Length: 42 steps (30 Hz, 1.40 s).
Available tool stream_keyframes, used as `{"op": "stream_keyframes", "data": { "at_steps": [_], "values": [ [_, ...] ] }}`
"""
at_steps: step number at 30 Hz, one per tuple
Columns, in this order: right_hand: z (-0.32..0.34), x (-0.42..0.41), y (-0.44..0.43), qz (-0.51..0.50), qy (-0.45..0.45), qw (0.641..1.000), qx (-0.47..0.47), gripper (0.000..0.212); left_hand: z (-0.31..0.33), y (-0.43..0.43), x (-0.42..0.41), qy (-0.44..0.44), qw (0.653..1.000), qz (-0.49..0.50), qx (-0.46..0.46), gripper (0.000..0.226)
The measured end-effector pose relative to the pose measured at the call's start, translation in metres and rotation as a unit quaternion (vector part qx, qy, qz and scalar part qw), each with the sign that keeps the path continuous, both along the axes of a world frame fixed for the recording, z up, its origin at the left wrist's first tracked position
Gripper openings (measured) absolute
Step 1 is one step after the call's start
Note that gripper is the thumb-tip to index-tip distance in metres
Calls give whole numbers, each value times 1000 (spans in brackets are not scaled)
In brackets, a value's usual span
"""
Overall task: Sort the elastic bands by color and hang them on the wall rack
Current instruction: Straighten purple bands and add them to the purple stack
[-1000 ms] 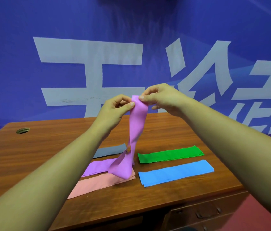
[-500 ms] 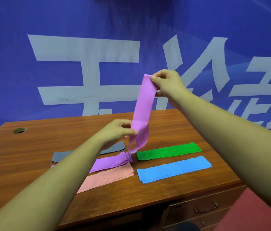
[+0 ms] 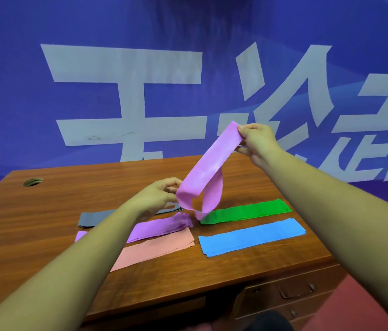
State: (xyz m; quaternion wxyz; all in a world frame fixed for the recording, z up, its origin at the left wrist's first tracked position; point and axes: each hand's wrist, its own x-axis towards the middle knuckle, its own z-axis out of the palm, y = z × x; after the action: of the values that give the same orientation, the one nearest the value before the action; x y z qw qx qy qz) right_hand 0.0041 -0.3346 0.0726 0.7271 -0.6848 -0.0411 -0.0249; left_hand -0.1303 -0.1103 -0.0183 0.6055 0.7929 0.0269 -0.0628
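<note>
Lower and further right than half a second ago, my right hand (image 3: 257,142) has pulled the purple band (image 3: 212,158) from a near-vertical hang into a slant across the middle of the frame. Thumb and fingertips are closed tight on the band's upper end, right of centre. My left hand (image 3: 157,197) is at the band's lower bend, just left of centre, with curled fingers pinching the fold. The band's tail loops back under and dips toward the desk (image 3: 45,235).

Below it, flat on the wood, lie the sorted strips: a grey band (image 3: 92,217) furthest back on the left, a purple pile (image 3: 159,228) in front of it and a pink band (image 3: 159,249) nearest me. To the right a green band (image 3: 248,211) lies behind a blue band (image 3: 252,235). A blue banner (image 3: 116,68) with large white characters fills the upper frame.
</note>
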Motion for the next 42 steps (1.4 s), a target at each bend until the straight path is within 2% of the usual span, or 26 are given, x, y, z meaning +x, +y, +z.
{"op": "stream_keyframes", "data": {
  "at_steps": [5,10,12,15,17,19,23,25,27,29,32,33,36,42],
  "values": [
    [-8,-2,8,13,3,999,32,11,-7,4,5,-13,996,72,46,21],
    [-13,-1,8,7,16,998,64,11,-9,11,7,-30,993,105,-50,28],
    [-16,1,6,-5,30,996,80,9,-7,15,7,-31,981,138,-132,30],
    [-26,5,3,-22,58,994,91,8,-4,24,6,11,918,160,-363,21],
    [-33,5,2,-20,80,991,106,7,-3,31,3,51,889,134,-435,14],
    [-37,5,2,-16,101,985,137,8,-4,35,-3,66,909,109,-396,11],
    [-36,1,6,-3,107,980,165,10,-9,41,-10,41,979,104,-168,14],
    [-34,0,9,7,98,982,160,8,-10,46,-10,8,989,116,-94,12],
    [-33,-2,13,20,89,984,152,8,-10,50,-12,-8,989,128,-70,13],
    [-30,-5,18,33,80,986,146,10,-11,52,-14,8,988,125,-85,17],
    [-25,-12,25,47,72,987,138,17,-14,57,-20,85,958,107,-251,12],
    [-23,-14,28,49,71,986,140,20,-14,58,-23,103,949,93,-282,11],
    [-17,-19,33,56,72,985,149,22,-16,60,-28,100,955,97,-262,7],
    [-12,-26,39,63,85,985,138,11,-21,83,-40,54,958,141,-243,10]
  ]
}}
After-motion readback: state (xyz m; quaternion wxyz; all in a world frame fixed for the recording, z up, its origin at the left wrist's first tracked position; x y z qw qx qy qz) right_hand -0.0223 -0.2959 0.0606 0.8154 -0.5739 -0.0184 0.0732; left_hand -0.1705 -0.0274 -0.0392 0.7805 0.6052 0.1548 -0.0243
